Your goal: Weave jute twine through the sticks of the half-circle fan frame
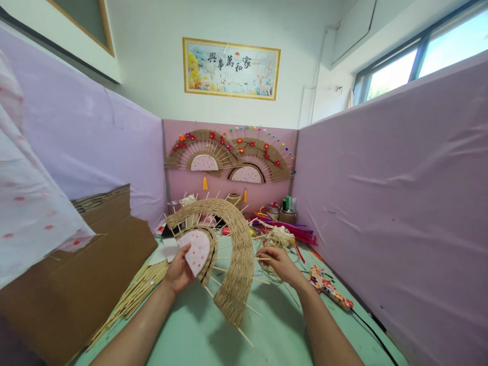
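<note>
My left hand (pixel 178 270) is closed on the pink dotted centre of a woven fan frame (pixel 232 249), holding it upright over the green table (pixel 198 330). The frame is a half ring of tan rope with thin wooden sticks poking out of it. My right hand (pixel 277 262) sits at the frame's right edge, fingers pinched around one of the sticks. A loose tangle of pale straw rope (pixel 280 236) lies just behind that hand.
Cardboard sheets (pixel 87 274) and a bundle of sticks (pixel 133 297) lie at left. A floral glue gun (pixel 330 287) with a black cord rests at right. Coloured rods (pixel 290 229) and pots stand at the back. Two finished fans (pixel 232 155) hang on the pink partition.
</note>
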`<state>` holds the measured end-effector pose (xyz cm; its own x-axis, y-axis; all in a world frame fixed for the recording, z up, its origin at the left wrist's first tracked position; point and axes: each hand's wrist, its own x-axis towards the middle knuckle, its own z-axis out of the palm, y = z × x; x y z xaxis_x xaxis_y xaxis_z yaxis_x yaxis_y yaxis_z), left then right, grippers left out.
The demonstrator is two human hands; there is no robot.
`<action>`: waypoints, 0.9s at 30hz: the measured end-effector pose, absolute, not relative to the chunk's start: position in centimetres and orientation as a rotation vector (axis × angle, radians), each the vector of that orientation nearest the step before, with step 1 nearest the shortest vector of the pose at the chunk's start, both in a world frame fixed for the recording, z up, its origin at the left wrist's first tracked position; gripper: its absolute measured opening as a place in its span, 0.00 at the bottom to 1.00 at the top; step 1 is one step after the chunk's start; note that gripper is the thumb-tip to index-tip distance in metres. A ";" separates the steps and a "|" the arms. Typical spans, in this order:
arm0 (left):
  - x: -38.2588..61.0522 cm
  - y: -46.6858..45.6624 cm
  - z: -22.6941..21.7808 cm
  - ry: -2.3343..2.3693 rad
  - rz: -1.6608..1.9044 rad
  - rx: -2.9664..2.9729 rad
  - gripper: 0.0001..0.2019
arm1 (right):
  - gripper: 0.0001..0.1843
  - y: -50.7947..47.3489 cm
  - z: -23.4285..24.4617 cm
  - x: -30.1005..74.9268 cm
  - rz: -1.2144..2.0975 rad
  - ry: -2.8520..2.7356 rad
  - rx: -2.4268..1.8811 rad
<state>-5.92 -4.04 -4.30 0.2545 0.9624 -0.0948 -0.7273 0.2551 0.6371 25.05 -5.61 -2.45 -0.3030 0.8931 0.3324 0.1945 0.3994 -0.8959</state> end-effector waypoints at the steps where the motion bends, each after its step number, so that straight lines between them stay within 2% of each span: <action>1: -5.9 -4.0 -4.3 0.536 1.210 0.534 0.27 | 0.12 -5.5 -2.5 25.1 0.955 -1.747 -0.951; 12: -5.8 -4.0 -4.2 0.596 1.183 0.548 0.29 | 0.15 -5.5 -2.6 25.6 0.368 -1.583 -1.111; 18: -5.4 -4.3 -3.9 0.688 1.181 0.573 0.28 | 0.16 -5.7 -2.4 25.5 0.229 -1.541 -1.089; 27: -5.3 -4.5 -3.7 0.730 1.093 0.602 0.25 | 0.10 -6.0 -2.5 25.7 0.027 -1.637 -0.944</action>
